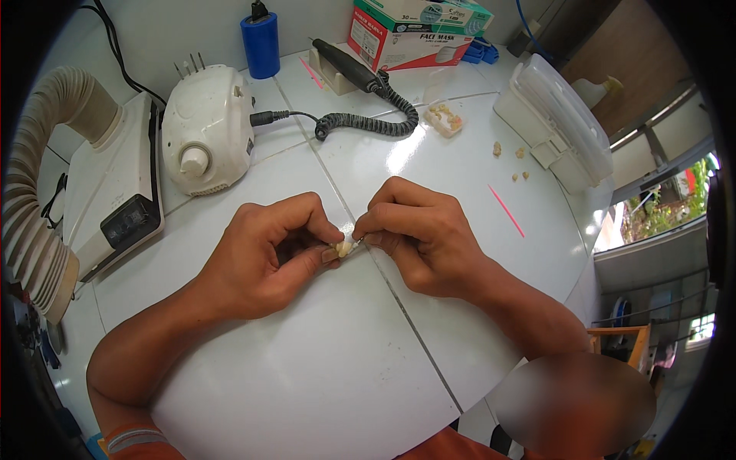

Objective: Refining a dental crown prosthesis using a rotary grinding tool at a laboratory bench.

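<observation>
Between the thumb and fingers of my left hand (270,253) is a small cream dental crown piece (343,249), shaped like teeth. My right hand (422,234) is pinched close beside it, almost touching. A thin dark metal tip (359,240) shows at its fingertips; the rest is covered by the fingers, so its kind is unclear. Both hands are over the middle of the white tiled table (322,360). Farther off, a dental model (444,120) with a pinkish base sits on the tiles, and several small cream tooth pieces (497,149) lie to its right.
A black handpiece (345,66) rests in its stand, its coiled cord running to a white control box (205,130). At left stands a dust extractor (115,192) with a ribbed hose (31,192). A blue cylinder (261,46), mask boxes (406,38) and a lidded plastic container (552,123) line the back.
</observation>
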Available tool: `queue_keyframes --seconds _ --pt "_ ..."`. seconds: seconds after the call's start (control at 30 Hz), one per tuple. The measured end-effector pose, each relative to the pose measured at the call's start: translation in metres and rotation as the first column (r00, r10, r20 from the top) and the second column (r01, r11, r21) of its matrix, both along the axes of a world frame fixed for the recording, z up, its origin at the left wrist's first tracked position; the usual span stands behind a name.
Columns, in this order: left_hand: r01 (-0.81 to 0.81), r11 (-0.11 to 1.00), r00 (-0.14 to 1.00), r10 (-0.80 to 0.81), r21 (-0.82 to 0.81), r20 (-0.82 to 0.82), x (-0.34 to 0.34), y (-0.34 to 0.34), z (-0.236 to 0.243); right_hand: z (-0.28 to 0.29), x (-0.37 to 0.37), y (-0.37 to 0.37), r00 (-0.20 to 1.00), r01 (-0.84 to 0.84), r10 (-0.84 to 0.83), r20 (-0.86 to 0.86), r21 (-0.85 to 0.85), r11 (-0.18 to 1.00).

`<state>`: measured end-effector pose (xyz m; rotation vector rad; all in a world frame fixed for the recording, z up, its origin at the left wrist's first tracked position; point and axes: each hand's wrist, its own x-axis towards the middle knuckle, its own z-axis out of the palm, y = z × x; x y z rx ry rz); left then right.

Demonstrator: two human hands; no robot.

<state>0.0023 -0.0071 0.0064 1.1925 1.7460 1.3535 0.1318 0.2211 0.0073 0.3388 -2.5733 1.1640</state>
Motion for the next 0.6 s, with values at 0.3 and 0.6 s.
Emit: queue_keyframes --seconds 0.3,0.6 --pt "-0.005 1.000 1.000 0.005 -0.007 0.020 0.0000 0.0006 0.0017 0.0005 -0.0008 0.0002 1.000 -0.013 0.012 0.011 0.037 0.999" --pt "-0.018 1.000 1.000 0.018 -0.020 0.002 0.0006 -0.0003 0.0026 0.0023 0.0004 -0.0003 0.999 0.022 -0.022 0.036 0.006 1.000"
